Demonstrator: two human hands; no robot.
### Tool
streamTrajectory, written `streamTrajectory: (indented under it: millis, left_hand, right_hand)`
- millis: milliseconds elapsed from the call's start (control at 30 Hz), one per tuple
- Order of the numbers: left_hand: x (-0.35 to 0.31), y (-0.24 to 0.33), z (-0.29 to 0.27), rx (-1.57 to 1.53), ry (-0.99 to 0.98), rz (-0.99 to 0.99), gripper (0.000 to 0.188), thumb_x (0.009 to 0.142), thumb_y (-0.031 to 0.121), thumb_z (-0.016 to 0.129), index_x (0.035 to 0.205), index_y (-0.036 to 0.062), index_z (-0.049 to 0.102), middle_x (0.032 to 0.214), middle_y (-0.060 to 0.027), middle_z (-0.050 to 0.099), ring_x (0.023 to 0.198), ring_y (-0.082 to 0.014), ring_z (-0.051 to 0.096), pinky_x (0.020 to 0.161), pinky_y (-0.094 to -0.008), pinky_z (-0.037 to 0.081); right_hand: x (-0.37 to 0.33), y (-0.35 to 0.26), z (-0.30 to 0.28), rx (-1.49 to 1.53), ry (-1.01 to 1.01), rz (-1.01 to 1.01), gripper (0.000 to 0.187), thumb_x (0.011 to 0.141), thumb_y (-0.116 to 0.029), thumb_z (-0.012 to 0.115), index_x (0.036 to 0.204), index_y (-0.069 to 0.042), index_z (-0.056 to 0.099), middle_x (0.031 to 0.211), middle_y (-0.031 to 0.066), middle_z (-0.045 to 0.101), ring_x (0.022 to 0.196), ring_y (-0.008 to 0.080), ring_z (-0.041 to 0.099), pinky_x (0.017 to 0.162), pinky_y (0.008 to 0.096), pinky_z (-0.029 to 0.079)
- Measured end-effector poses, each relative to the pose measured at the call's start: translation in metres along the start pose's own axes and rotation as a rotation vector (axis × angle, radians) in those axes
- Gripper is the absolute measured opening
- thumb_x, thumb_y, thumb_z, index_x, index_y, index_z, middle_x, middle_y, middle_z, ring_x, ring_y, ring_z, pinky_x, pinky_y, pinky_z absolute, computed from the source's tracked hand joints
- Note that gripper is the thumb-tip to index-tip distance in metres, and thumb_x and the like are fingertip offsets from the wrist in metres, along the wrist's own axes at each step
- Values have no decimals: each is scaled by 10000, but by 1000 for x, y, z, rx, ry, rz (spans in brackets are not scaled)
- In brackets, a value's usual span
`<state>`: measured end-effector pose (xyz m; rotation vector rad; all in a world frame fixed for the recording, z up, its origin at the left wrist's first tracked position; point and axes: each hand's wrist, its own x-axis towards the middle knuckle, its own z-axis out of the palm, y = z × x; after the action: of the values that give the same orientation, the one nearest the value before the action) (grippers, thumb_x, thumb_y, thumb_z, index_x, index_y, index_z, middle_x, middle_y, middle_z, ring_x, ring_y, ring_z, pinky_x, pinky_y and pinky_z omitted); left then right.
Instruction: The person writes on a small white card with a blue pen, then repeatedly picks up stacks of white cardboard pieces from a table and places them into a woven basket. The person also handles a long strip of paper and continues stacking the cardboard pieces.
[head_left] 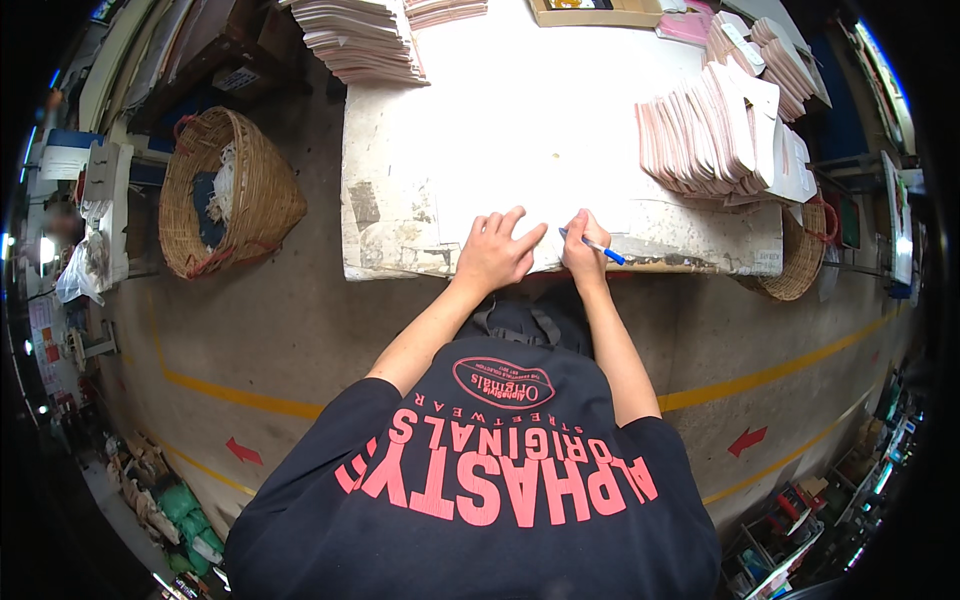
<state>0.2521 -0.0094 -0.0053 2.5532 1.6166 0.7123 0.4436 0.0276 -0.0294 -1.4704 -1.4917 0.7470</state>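
My right hand [585, 246] is closed around a blue pen [613, 256], its tip pointing down at the white surface near the table's front edge. Beside it on the left, my left hand [494, 252] lies flat with its fingers spread and nothing in it. Both hands rest at the near edge of a worn white table [390, 235]. The glare there is strong, and I cannot tell whether a sheet of paper lies under the hands.
Layered pinkish-white pieces stand in a bundle [705, 135] at the right, with more in a stack [362, 38] at the far left. A shallow tan box [600, 14] sits at the back. Woven baskets flank the table, one left [275, 190], another right [803, 258].
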Motion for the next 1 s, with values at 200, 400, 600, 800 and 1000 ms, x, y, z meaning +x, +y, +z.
streamTrajectory:
  millis: [200,400,600,800,1000]
  left_hand:
    - [0,0,0,7,-4,5,544,801,221,721,1341,286,708,1301,-114,608,1027,-271,602,889,-426,458]
    - [0,0,0,4,0,4,541,802,222,721,1339,285,710,1300,-112,609,1024,-267,603,886,-427,457]
    - [1,0,0,5,1,3,539,801,217,721,1335,286,712,1298,-112,610,1024,-268,605,885,-428,458]
    - [1,1,-1,6,-6,-2,537,802,218,719,1333,291,712,1299,-112,610,1024,-269,606,884,-427,458]
    - [1,1,0,5,-4,-4,536,801,214,717,1332,288,712,1298,-112,609,1017,-269,605,882,-427,458]
  right_hand:
    - [1,2,-1,-29,-1,-42,427,1134,-207,461,780,-7,593,599,108,571,539,200,558,562,385,463]
    - [1,-1,-1,-27,9,-69,425,1131,-197,465,768,-13,587,599,118,571,537,218,575,559,389,465]
    - [0,3,-3,-39,-15,-32,355,1109,-161,492,812,-3,604,661,193,631,596,370,648,591,450,502]
    - [0,1,-1,-78,17,-29,372,1114,-177,479,804,-6,595,663,192,629,603,383,646,597,454,506]
    - [0,-1,-3,-61,16,-4,371,1115,-182,478,807,-6,588,669,198,624,614,389,645,604,458,507]
